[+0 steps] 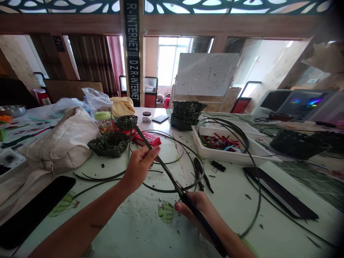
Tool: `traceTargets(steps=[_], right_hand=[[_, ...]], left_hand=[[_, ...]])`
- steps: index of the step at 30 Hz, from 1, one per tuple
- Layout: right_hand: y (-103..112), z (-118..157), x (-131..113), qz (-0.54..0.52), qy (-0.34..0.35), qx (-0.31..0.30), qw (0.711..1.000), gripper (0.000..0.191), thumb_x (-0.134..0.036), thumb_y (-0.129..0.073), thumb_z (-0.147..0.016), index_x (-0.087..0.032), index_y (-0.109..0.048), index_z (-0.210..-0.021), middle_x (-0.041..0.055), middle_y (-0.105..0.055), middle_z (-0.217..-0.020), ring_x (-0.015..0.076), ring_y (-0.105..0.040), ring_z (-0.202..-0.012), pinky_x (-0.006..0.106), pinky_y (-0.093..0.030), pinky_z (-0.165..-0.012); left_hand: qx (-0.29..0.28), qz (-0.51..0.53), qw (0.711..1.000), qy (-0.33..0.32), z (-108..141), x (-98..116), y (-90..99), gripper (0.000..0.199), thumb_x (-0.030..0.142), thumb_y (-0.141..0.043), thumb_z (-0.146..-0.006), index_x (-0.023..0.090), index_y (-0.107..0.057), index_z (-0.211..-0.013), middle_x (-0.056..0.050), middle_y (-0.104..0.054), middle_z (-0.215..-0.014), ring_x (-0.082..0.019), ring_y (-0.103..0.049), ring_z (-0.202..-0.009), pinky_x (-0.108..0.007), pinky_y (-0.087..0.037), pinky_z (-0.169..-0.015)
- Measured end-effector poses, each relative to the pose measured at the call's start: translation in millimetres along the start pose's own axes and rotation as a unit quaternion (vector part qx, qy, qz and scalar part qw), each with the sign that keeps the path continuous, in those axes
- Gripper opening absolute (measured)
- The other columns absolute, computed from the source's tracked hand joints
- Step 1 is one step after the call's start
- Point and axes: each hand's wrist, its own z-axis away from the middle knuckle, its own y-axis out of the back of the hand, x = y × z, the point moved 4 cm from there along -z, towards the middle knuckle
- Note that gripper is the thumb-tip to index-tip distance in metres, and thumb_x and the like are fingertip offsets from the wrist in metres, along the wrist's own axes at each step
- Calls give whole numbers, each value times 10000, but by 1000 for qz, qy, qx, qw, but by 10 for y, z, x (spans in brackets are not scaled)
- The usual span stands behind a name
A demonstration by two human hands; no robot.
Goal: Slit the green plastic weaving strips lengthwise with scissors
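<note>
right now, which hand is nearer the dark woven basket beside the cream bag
Left. The left hand is just right of the dark woven basket; the right hand is farther right and nearer the camera.

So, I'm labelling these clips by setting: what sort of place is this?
Probably a craft workroom or shared studio: dark woven baskets stand on a table scattered with offcuts, and a whiteboard stands behind.
</note>
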Motion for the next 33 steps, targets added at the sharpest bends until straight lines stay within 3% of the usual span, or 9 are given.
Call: traceTargets(steps=[7,13,18,22,25,29,33], right_hand=[[-40,-16,-34,8,-14,36,999,554,-640,-519,-698,-214,-237,-483,-58,-175,-484,78,-175,-444,247,-123,-397],[-40,9,-123,-26,-8,15,1000,530,-597,-524,-709,-213,-231,-492,-63,-177,-487,78,-174,-454,243,-125,-403],[-45,29,-121,-28,-16,-14,999,522,-582,-538,-723,-212,-240,-506,-66,-174,-489,74,-172,-453,241,-108,-401],[-46,33,-115,-24,-11,-35,999,537,-598,-550,-720,-207,-245,-513,-65,-176,-501,77,-176,-470,244,-114,-411],[-28,29,-94,-8,-9,-36,999,545,-601,-577,-710,-204,-258,-516,-63,-185,-509,79,-191,-479,242,-122,-415],[-20,39,-72,-5,1,-59,998,540,-588,-584,-726,-201,-264,-527,-65,-176,-520,77,-191,-476,239,-122,-409],[-19,49,-57,1,2,-58,998,563,-644,-542,-728,-204,-257,-522,-64,-169,-515,77,-187,-467,245,-104,-409]], left_hand=[[-3,-7,1000,4,-36,-44,26,388,442,-572,-808,165,-492,-548,45,-390,-450,-72,-361,-435,-212,-288,-418],[-80,75,994,23,-144,27,103,342,450,-576,-803,144,-626,-658,7,-498,-523,-89,-465,-485,-213,-368,-462],[-23,240,969,60,-292,23,303,219,356,-647,-764,142,-632,-718,7,-525,-595,-78,-484,-518,-192,-377,-462],[-14,277,956,97,-312,21,342,166,234,-732,-659,126,-611,-694,13,-535,-645,-61,-473,-525,-178,-377,-462],[-30,279,954,104,-296,55,363,160,200,-731,-642,132,-589,-674,21,-523,-652,-55,-453,-515,-177,-356,-444],[-95,227,965,92,-301,87,410,189,227,-701,-683,130,-556,-611,21,-489,-611,-57,-427,-495,-195,-331,-441],[-66,169,982,53,-322,66,435,205,253,-691,-702,132,-565,-595,17,-497,-582,-59,-394,-478,-205,-313,-435]])
